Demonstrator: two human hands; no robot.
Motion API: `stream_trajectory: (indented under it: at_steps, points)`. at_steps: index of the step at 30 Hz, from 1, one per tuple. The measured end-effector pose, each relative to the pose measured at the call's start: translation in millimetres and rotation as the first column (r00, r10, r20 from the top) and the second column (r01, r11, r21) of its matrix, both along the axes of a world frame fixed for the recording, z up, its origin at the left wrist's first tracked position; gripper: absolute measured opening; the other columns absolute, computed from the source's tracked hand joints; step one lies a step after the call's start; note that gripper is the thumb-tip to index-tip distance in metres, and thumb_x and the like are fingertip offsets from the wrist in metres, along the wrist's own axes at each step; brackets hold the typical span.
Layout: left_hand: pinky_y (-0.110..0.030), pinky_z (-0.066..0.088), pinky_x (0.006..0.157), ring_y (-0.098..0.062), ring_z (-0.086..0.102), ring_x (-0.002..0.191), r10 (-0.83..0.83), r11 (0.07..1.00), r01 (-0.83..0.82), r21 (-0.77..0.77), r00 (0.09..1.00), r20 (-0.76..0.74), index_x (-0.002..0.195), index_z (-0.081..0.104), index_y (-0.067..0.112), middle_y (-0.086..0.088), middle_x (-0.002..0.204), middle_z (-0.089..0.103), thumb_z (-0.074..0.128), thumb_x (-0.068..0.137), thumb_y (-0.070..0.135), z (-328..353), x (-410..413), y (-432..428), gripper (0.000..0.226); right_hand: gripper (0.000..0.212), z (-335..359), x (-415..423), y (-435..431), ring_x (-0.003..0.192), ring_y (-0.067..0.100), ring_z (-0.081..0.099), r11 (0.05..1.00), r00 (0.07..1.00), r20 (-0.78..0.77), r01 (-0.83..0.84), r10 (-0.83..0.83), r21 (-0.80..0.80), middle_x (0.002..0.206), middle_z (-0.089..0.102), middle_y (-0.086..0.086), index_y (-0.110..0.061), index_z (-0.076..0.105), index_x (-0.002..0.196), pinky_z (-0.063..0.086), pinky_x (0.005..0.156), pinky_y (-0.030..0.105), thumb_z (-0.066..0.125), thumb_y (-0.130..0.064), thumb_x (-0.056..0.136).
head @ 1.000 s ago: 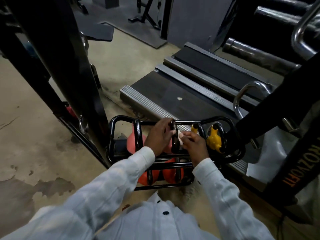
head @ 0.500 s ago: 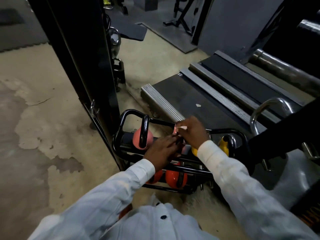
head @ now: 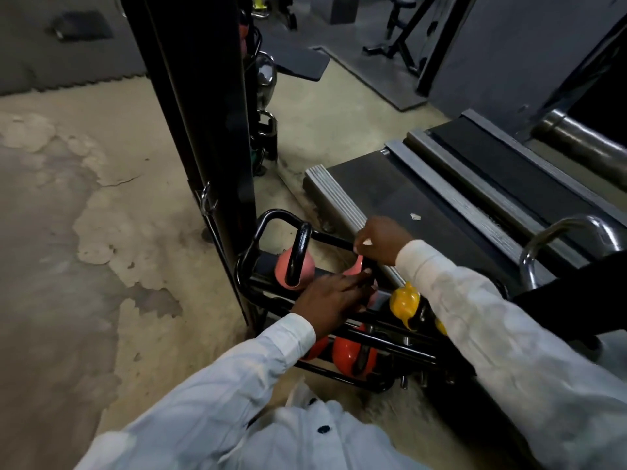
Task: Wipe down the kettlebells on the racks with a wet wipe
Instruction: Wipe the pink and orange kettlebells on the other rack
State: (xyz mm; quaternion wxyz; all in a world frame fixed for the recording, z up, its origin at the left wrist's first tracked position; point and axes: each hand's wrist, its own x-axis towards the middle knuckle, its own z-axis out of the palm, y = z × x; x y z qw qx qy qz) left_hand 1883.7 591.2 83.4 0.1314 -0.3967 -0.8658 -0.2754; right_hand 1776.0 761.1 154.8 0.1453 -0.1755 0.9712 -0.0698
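Right hand (head: 381, 239) closed on wipe (head: 367, 242) atop pink kettlebell's (head: 356, 268) handle; left hand (head: 334, 298) flat against it. No legible writing.

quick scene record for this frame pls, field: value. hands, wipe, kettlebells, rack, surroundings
setting: gym floor, low black kettlebell rack beside a treadmill deck
left hand: laid flat on the second pink kettlebell, fingers extended
right hand: closed at that kettlebell's handle, white wet wipe showing between the fingers
upper tier: pink kettlebell at the left end, untouched; yellow kettlebell on the right
lower tier: orange kettlebell
upright: black machine column left of rack
unclear: how much of the handle is wiped
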Motion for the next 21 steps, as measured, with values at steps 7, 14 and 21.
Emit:
stream_trajectory:
  at_steps: [7,14,21]
  points:
    - [-0.032,0.052,0.063,-0.027,0.066,0.080,0.053,0.999,-0.053,-0.001,0.999,-0.011,0.123,0.065,0.021,-0.003,0.141,0.054,0.045,0.081,0.022,7,8,0,0.046,0.027,-7,-32,9,0.094,0.019,0.061,0.959,0.918,0.290,0.283,-0.270,-0.001,0.102,0.069,0.005,-0.014,0.075,0.100,0.047,0.087,0.026,0.062,-0.035,0.090]
    - [-0.029,0.051,0.065,-0.024,0.067,0.077,0.032,0.999,-0.034,0.033,0.999,0.037,0.121,0.067,0.024,0.001,0.140,0.055,0.054,0.087,0.030,1,1,-1,0.037,0.019,-44,54,11,0.068,0.017,0.067,-0.240,0.515,0.778,0.755,-0.360,-0.611,0.077,0.069,0.007,-0.006,0.066,0.098,0.055,0.058,0.024,0.051,0.002,0.090]
    - [-0.026,0.047,0.065,-0.022,0.067,0.078,0.028,0.999,-0.028,-0.015,1.000,0.011,0.124,0.065,0.025,0.003,0.142,0.053,0.050,0.089,0.034,-3,-1,-4,0.039,0.014,-33,87,5,0.082,0.016,0.070,-0.120,0.675,0.593,0.610,-0.440,-0.784,0.091,0.074,0.006,-0.012,0.071,0.096,0.055,0.069,0.028,0.061,-0.003,0.092]
